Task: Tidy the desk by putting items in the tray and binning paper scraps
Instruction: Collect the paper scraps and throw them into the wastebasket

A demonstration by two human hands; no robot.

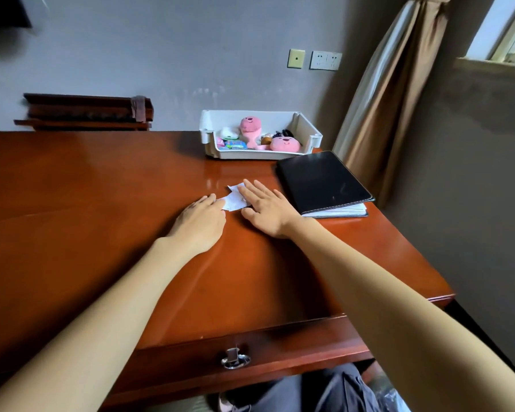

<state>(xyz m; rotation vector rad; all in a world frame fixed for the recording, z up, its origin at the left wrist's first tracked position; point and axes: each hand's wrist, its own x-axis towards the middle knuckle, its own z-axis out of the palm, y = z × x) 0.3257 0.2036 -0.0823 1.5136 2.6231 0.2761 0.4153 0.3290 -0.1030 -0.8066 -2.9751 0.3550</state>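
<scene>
i am pressing my right hand (265, 208) flat, fingers straight and spread, on white paper scraps (235, 200) lying mid-desk (101, 188). my left hand (198, 217) is touching their left edge with relaxed fingers, gripping nothing. the tray (309, 135) is sitting behind, well apart.

A black folder (321, 181) lies closed. Above it on the wall are sockets (325, 60), to its right a brown curtain (381, 93) and a window (512, 31), far to its left a dark wooden rack (87, 111).
</scene>
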